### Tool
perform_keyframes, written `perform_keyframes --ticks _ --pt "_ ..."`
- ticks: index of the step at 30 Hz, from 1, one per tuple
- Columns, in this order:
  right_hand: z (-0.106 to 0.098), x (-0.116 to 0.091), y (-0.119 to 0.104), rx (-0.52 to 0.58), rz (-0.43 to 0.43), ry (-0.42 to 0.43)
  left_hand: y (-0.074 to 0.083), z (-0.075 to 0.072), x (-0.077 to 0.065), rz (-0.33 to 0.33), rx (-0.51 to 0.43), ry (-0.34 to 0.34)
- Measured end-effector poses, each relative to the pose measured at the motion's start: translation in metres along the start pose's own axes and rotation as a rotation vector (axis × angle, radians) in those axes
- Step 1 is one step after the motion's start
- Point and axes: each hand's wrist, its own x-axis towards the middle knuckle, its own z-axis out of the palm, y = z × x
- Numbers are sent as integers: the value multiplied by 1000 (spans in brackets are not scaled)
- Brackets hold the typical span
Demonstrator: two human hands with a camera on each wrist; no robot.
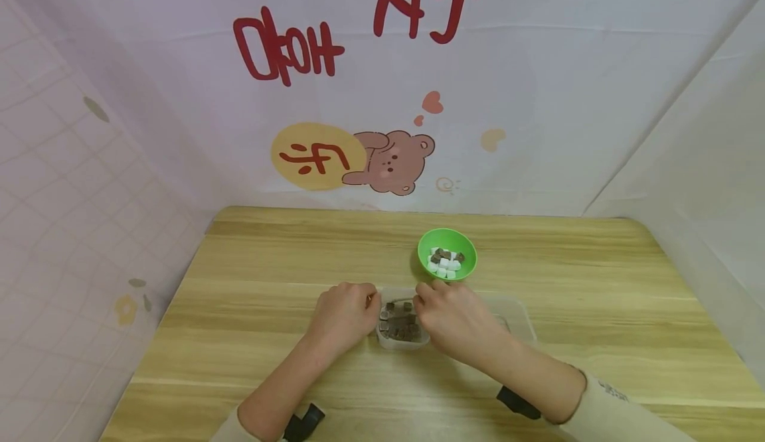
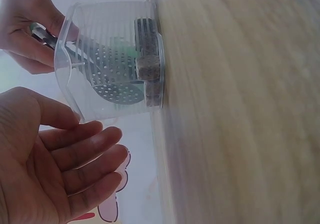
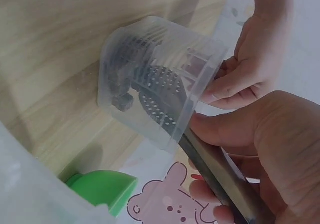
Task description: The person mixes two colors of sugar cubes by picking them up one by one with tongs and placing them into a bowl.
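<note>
My right hand [image 1: 451, 316] grips the dark handle of a slotted spoon [image 3: 210, 166]. The spoon's perforated bowl reaches down inside a clear plastic box [image 1: 403, 344], seen through the box wall in both wrist views. Brown cubes [image 2: 148, 67] lie on the floor of that box. At the box's left rim, my left hand [image 1: 346, 312] pinches the edge between thumb and forefinger, its other fingers extended in the left wrist view. Behind the box stands a green bowl [image 1: 423, 263] holding white cubes [image 1: 445, 264] and a few brown ones.
A second clear plastic container [image 1: 520, 309] sits to the right, partly hidden by my right forearm. Everything stands on a wood-grain table [image 1: 269, 249]. A printed white cloth [image 1: 538, 97] hangs behind the table and along its sides.
</note>
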Motion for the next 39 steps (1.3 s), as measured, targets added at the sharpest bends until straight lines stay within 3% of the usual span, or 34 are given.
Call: perform_keyframes --ticks 19,39 --pt "-9 2 4 39 4 -17 -1 0 1 -11 -2 0" --pt "-1 11 15 48 -27 -39 -1 0 2 -4 10 5"
